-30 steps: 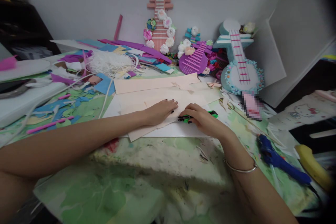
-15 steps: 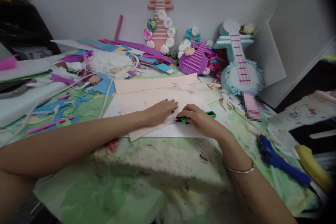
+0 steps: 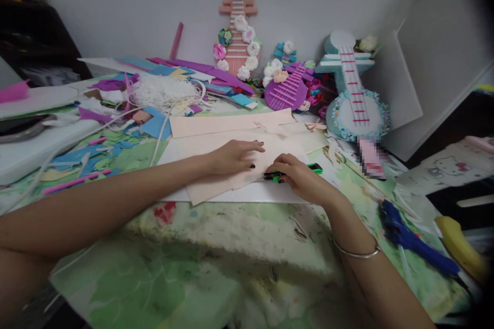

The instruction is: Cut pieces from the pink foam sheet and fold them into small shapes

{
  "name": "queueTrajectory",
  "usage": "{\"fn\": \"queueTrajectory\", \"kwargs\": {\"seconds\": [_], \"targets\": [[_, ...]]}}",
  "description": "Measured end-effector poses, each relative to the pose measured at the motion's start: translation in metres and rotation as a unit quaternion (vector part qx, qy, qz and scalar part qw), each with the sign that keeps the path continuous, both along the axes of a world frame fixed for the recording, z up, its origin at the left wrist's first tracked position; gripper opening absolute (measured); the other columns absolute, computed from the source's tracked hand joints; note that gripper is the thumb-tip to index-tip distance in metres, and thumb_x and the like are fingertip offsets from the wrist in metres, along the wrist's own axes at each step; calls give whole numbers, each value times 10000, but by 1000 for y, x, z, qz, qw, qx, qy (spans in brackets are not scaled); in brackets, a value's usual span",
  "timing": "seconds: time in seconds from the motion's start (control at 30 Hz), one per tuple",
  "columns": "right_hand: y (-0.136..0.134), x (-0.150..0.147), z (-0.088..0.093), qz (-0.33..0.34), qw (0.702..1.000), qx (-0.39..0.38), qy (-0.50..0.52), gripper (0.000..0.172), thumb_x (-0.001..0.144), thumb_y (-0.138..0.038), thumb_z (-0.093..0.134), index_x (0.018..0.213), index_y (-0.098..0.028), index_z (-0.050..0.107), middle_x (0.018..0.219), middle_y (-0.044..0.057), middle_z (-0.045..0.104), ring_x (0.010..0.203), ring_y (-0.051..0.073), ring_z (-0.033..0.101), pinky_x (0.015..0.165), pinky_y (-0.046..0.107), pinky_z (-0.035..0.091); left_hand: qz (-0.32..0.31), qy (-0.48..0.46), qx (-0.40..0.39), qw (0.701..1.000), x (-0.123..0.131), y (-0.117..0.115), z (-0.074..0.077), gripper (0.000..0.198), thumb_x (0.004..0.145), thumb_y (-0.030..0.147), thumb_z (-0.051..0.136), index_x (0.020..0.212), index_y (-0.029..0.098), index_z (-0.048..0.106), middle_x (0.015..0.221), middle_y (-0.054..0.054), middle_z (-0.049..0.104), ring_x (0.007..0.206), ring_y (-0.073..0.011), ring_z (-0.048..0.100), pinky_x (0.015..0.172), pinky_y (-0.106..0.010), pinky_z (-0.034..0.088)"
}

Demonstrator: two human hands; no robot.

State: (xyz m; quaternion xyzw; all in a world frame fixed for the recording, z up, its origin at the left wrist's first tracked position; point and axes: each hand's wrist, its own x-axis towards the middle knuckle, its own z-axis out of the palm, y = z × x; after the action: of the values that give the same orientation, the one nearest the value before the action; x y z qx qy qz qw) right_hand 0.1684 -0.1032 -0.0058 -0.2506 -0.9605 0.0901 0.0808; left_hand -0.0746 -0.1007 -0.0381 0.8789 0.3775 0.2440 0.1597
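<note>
My right hand (image 3: 297, 175) is closed around a green and black utility knife (image 3: 315, 168), its front end pointing left at the edge of a pale peach sheet (image 3: 216, 185). My left hand (image 3: 235, 157) hovers over or barely touches that sheet, fingers stretched out and apart, pointing toward the knife. Beneath the sheet lies a white board (image 3: 250, 195). A separate peach strip (image 3: 227, 122) rests across the top of the sheet. Whether the knife's blade is out I cannot tell.
Decorated instrument models, one peach (image 3: 237, 51), one purple (image 3: 287, 87) and one light blue (image 3: 357, 108), stand at the back. Colourful scraps (image 3: 88, 157) and white shredded strands (image 3: 162, 90) cover the left. A blue glue gun (image 3: 412, 241) and a yellow object (image 3: 459, 247) lie right.
My left hand has lifted a little, its fingers rising and spreading from the sheet. The right hand still grips the utility knife near the same place; the whole view has shifted slightly.
</note>
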Motion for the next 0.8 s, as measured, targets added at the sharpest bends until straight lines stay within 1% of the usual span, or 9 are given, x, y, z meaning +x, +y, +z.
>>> {"fn": "queueTrajectory", "kwargs": {"seconds": [0.07,0.1,0.17,0.23,0.3,0.37,0.53,0.63,0.8], "targets": [[0,0,-1,-1,1000,1,-2,503,754,62,368,1124,-204,580,1066,104,555,1011,230,515,856,371,444,-29,48,5,998,-11,1,8,497,867,317,557,1341,212,449,1498,-96,332,1410,-244,232,1122,-442,219],[1,0,-1,-1,1000,1,-2,504,754,63,371,1125,-207,579,1069,102,554,1010,230,514,857,372,444,-33,78,9,996,-15,1,10,548,866,360,561,1377,234,407,1512,-83,304,1434,-265,132,1134,-501,132],[1,1,-1,1,1000,-3,2,502,755,63,376,1121,-214,579,1068,97,554,1008,228,511,857,371,444,-37,134,2,990,-22,2,12,639,888,442,515,1455,280,270,1547,-57,208,1441,-290,-18,1115,-575,-5],[2,1,-1,4,1000,-9,3,498,755,62,381,1119,-217,576,1068,94,550,1010,225,509,860,369,443,-46,174,-17,984,-25,2,9,641,931,482,407,1488,316,137,1565,-29,128,1434,-292,-81,1097,-593,-67],[1,0,-1,5,1000,-14,2,495,755,61,382,1122,-213,569,1072,93,545,1017,225,504,867,369,440,-61,198,-24,978,-25,2,4,596,963,484,306,1492,334,76,1567,-7,105,1434,-285,-85,1099,-586,-71],[1,-1,0,3,1000,-18,0,494,755,64,375,1124,-206,563,1074,95,541,1025,225,500,873,371,437,-67,207,-15,976,-24,3,-2,570,972,485,258,1489,349,59,1566,5,111,1437,-281,-62,1106,-583,-46],[-3,-4,2,6,1000,-21,-1,490,751,64,362,1109,-210,552,1053,94,540,1009,225,504,842,362,444,-59,203,7,977,-22,4,-6,555,965,504,272,1479,378,104,1557,11,152,1438,-292,20,1114,-581,37],[-5,-6,3,6,1000,-20,-2,491,739,73,356,1094,-207,548,1039,92,541,990,222,509,822,352,447,-55,208,4,976,-21,4,-5,551,962,509,287,1476,380,135,1558,15,139,1438,-291,40,1120,-564,42],[-5,-5,2,6,1000,-18,1,480,738,73,350,1074,-204,552,1026,97,544,968,221,513,813,350,447,-56,216,8,975,-22,4,-7,556,960,515,272,1478,381,122,1561,12,126,1440,-290,48,1120,-553,39]]}}
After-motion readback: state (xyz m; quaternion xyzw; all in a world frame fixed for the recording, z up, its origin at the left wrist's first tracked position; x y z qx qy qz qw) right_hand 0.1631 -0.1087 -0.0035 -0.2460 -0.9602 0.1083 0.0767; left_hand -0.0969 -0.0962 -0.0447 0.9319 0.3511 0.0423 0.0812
